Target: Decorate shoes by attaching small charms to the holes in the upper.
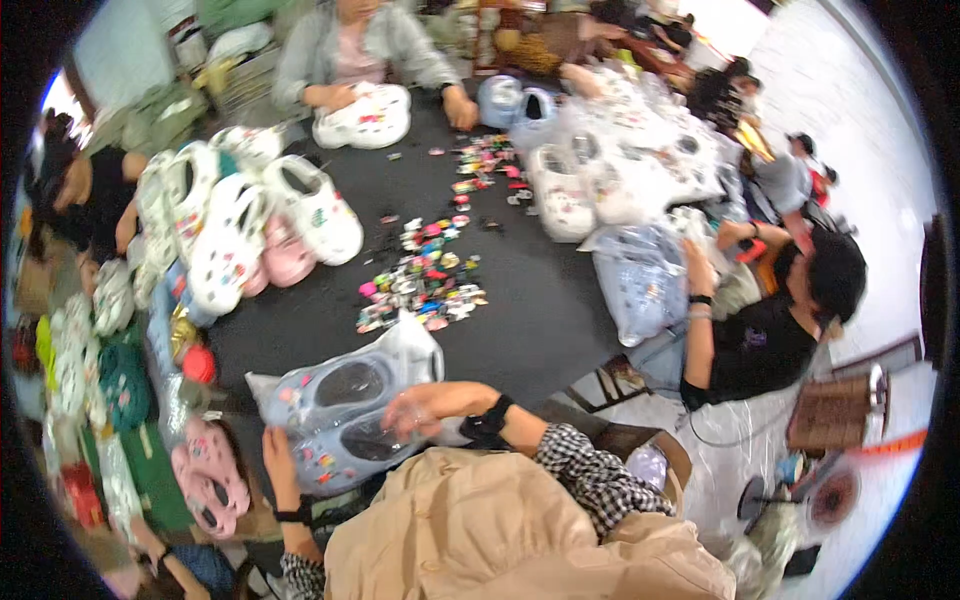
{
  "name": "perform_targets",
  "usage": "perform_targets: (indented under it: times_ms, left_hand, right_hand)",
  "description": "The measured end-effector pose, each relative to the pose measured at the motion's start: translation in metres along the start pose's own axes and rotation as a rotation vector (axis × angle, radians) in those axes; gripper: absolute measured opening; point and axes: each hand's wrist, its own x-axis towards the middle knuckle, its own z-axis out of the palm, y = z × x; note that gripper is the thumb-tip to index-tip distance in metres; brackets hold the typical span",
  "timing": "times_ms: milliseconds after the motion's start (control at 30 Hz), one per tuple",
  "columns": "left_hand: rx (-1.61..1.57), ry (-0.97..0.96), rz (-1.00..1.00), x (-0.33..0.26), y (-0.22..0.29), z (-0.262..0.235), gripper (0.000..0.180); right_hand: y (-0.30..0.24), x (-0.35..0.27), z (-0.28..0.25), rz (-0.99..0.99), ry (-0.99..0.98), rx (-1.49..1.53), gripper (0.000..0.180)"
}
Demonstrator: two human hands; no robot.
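Note:
A pair of light blue clogs (328, 383) with colorful charms on the toes lies in a clear plastic bag (418, 345) at the near edge of the table. My left hand (279, 462) grips the bagged pair at its near left side, by the toe of the nearer clog. Over the heel end of that clog is my right hand (415, 408), at the bag; motion smears its fingers, so their hold is unclear. Beyond the bag, a pile of small colorful shoe charms (430, 275) spreads over the black tabletop (530, 300).
White clogs (235, 235) with charms are heaped at left, above pink clogs (285, 252). Bagged white clogs (640, 150) crowd the far right. At right a co-worker (760, 330) handles bagged blue clogs (640, 280). Across the table another person (360, 60) is by a white clog (365, 117).

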Motion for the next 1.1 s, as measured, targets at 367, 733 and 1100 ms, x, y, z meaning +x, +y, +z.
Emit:
perform_targets:
  times_ms: [367, 733, 1100]
  left_hand:
    - [-0.245, 0.021, -0.184, 0.0, 0.038, 0.023, 0.063]
    - [-0.499, -0.155, -0.159, 0.025, -0.016, 0.009, 0.048]
    - [-0.329, 0.089, -0.083, 0.033, -0.021, -0.026, 0.039]
  right_hand:
    - [0.032, 0.033, 0.014, -0.356, 0.56, -1.656, 0.035]
    - [0.012, 0.04, 0.024, -0.379, 0.708, -2.014, 0.014]
    - [0.006, 0.046, 0.006, -0.604, 0.509, -1.978, 0.009]
